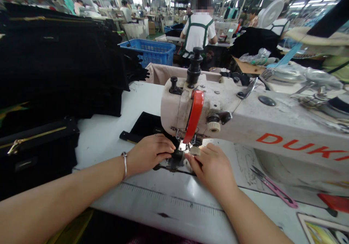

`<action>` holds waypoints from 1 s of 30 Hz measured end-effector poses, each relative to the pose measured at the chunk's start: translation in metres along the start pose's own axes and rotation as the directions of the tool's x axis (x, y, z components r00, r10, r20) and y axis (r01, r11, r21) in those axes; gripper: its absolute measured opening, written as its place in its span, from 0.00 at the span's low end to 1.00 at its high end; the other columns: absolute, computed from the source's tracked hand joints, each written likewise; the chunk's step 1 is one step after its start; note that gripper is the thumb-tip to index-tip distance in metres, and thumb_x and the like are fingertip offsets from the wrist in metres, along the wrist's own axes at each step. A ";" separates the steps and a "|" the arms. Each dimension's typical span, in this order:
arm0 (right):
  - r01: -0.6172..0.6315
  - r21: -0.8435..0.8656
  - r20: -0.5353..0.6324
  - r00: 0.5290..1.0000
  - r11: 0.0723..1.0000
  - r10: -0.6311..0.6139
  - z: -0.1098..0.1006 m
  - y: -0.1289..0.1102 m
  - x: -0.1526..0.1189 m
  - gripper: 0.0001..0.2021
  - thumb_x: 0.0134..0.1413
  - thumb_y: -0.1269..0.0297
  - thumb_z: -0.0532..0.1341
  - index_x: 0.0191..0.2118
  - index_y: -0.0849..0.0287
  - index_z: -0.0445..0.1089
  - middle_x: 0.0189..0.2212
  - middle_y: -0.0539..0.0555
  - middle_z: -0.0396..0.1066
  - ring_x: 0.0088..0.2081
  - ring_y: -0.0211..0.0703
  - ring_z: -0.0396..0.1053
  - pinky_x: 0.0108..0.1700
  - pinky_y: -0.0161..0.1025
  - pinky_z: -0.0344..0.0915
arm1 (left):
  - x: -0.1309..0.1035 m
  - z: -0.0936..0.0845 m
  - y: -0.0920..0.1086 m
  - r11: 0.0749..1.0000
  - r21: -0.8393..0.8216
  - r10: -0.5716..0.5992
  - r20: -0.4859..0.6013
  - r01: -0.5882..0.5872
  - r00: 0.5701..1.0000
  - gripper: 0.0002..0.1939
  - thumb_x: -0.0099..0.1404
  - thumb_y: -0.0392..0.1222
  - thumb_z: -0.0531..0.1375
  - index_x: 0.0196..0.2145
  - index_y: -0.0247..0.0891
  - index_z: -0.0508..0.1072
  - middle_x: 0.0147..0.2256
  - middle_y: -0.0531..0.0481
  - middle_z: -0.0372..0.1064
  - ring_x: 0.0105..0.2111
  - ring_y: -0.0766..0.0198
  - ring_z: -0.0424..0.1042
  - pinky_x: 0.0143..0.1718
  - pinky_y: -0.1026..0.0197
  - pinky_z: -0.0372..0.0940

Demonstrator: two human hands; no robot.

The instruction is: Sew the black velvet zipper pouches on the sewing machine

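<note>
A white sewing machine [229, 106] with an orange-red lever guard stands in front of me, its lamp lighting the needle area. My left hand [152, 150], a bracelet at its wrist, lies left of the presser foot with fingers together on a black fabric piece [145, 124]. That piece lies flat on the machine bed and carries a small label. My right hand [214, 166] is right of the needle, thumb and fingers pinched close to the foot. A small pale piece shows at its fingertips; what it grips is unclear.
Black zippered bags [38, 142] and a tall pile of black pieces [60, 55] fill the left side. Pink thread snips [275, 187] lie at right. A blue basket [152, 51] stands behind the table, near a seated co-worker [200, 33]. A ruler scale marks the front edge.
</note>
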State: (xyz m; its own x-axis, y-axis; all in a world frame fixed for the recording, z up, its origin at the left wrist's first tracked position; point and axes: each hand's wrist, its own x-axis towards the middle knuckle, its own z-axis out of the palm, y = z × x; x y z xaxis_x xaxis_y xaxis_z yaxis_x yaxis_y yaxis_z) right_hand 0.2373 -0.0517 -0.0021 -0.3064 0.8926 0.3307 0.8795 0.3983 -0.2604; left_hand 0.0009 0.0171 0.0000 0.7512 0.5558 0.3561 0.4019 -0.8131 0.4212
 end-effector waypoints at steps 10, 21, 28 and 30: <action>0.158 0.255 -0.072 0.987 0.954 -0.144 0.015 -0.010 -0.001 0.06 0.63 0.73 0.60 0.40 0.59 0.74 0.40 0.56 0.76 0.43 0.48 0.71 0.46 0.44 0.68 | -0.001 0.011 0.008 1.000 -0.002 -0.007 -0.053 0.007 0.999 0.06 0.69 0.34 0.60 0.39 0.36 0.78 0.41 0.49 0.77 0.42 0.63 0.73 0.48 0.60 0.68; 0.115 0.095 -0.030 0.993 0.989 -0.113 0.019 -0.002 0.006 0.09 0.63 0.74 0.57 0.38 0.58 0.74 0.38 0.56 0.76 0.40 0.49 0.69 0.42 0.44 0.68 | 0.017 0.014 -0.006 0.998 0.049 -0.042 -0.071 0.046 0.997 0.05 0.66 0.33 0.61 0.37 0.39 0.78 0.41 0.49 0.77 0.45 0.59 0.74 0.51 0.56 0.68; 0.091 0.081 -0.045 0.995 0.993 -0.088 0.019 -0.003 0.007 0.09 0.63 0.73 0.57 0.36 0.58 0.74 0.36 0.56 0.75 0.39 0.48 0.68 0.40 0.42 0.67 | 0.018 0.016 -0.007 0.998 0.029 -0.060 -0.080 0.063 0.995 0.04 0.66 0.34 0.62 0.36 0.39 0.78 0.39 0.49 0.77 0.45 0.58 0.75 0.50 0.55 0.69; 0.094 0.089 -0.048 0.995 0.992 -0.090 0.019 -0.003 0.007 0.09 0.63 0.73 0.57 0.37 0.58 0.74 0.36 0.56 0.75 0.38 0.48 0.68 0.40 0.42 0.67 | 0.018 0.016 -0.006 0.996 0.036 -0.077 -0.079 0.080 0.994 0.04 0.66 0.34 0.62 0.35 0.38 0.78 0.40 0.49 0.77 0.45 0.57 0.74 0.49 0.55 0.69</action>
State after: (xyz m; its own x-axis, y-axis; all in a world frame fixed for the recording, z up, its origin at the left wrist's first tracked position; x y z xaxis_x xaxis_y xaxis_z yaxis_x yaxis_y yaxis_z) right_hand 0.2251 -0.0426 -0.0162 -0.3660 0.8422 0.3960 0.8108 0.4974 -0.3085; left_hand 0.0210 0.0295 -0.0097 0.6745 0.6285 0.3874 0.4792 -0.7718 0.4179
